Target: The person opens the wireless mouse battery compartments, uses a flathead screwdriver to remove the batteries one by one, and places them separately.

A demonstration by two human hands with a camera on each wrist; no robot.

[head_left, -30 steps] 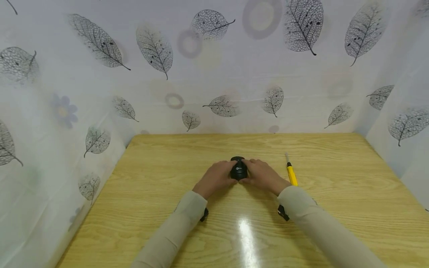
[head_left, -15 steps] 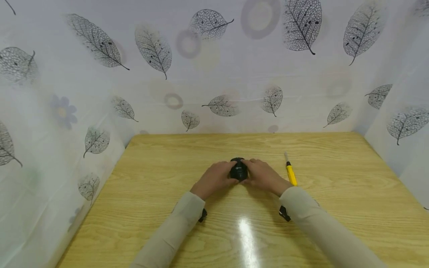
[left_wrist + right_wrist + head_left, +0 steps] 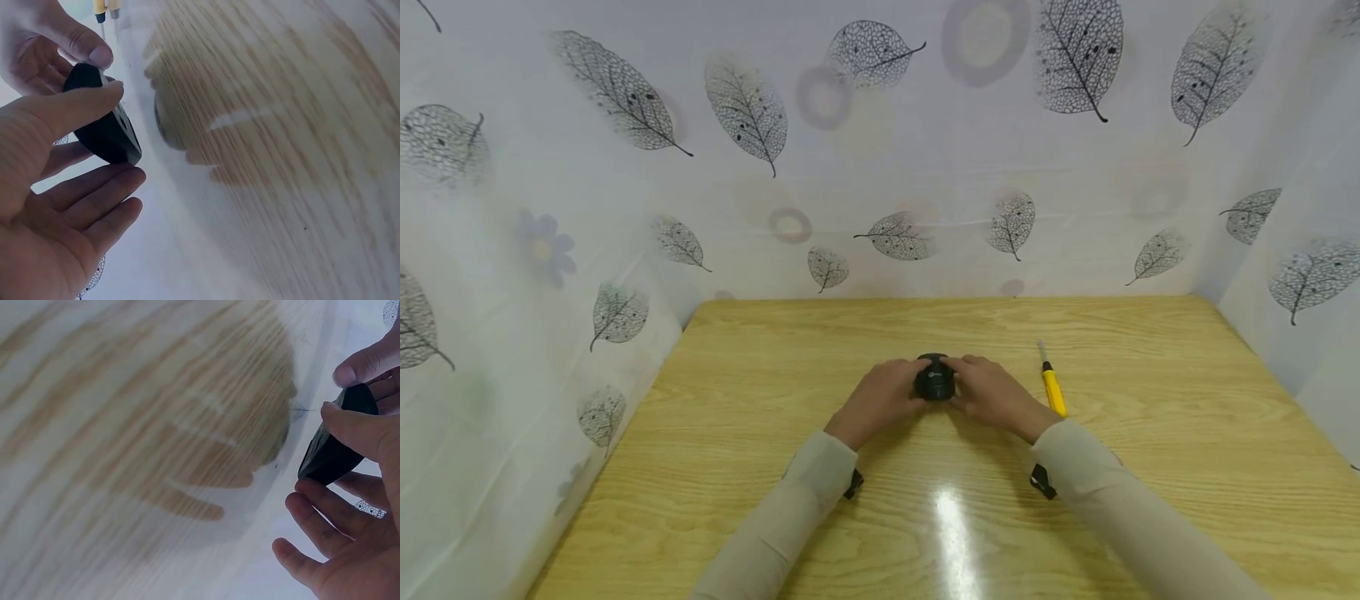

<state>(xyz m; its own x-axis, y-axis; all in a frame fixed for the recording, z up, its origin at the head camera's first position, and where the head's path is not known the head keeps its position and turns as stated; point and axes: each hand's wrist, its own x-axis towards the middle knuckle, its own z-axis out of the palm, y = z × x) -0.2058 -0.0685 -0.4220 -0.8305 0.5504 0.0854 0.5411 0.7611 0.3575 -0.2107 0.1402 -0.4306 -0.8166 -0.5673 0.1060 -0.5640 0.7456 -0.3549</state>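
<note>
Screwdriver point(image 3: 1054, 393) lies on the table point(image 3: 760, 367) near the right hand point(image 3: 988, 392).

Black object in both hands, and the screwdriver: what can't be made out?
White marking on black object: head view, too small to read.
Black object's sides: head view, partly covered by left hand and right hand.
Yellow screwdriver: head view, tip too small to identify; left wrist view, handle cut off by top edge.

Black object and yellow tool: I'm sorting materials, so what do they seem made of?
Black object: probably plastic, smooth and dull black, though rubber is possible.
Yellow tool: handle likely smooth plastic, solid bright yellow; shaft probably bare metal, thin and grey.
</note>
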